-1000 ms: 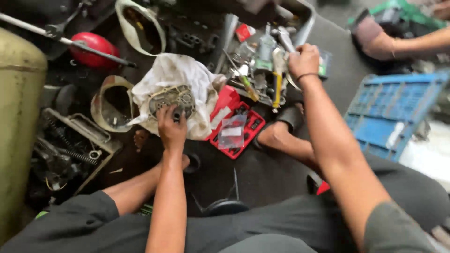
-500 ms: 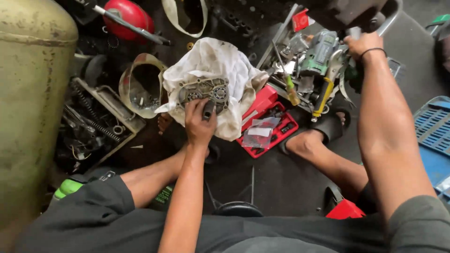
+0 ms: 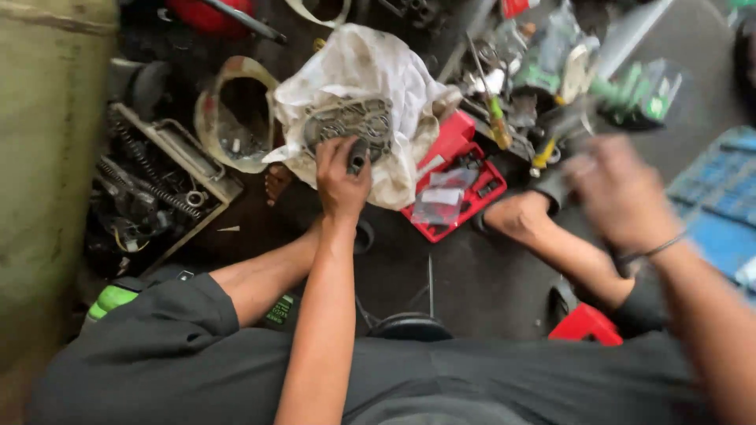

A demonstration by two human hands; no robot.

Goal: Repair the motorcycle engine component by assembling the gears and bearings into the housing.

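1. The left hand (image 3: pixel 340 177) has its grip clamped on a small dark tool (image 3: pixel 358 155), pressed to the flat grey metal plate (image 3: pixel 349 122).
2. The plate lies on a crumpled white cloth (image 3: pixel 370 71) on the floor.
3. The right hand (image 3: pixel 622 193) is blurred; I cannot tell its grip.

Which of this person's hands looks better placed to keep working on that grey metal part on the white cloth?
The left hand: it already rests on the metal part. The right hand is blurred, off near the tools.

Dark grey shorts, bare forearms, thin black band (image 3: pixel 654 250) on right wrist.
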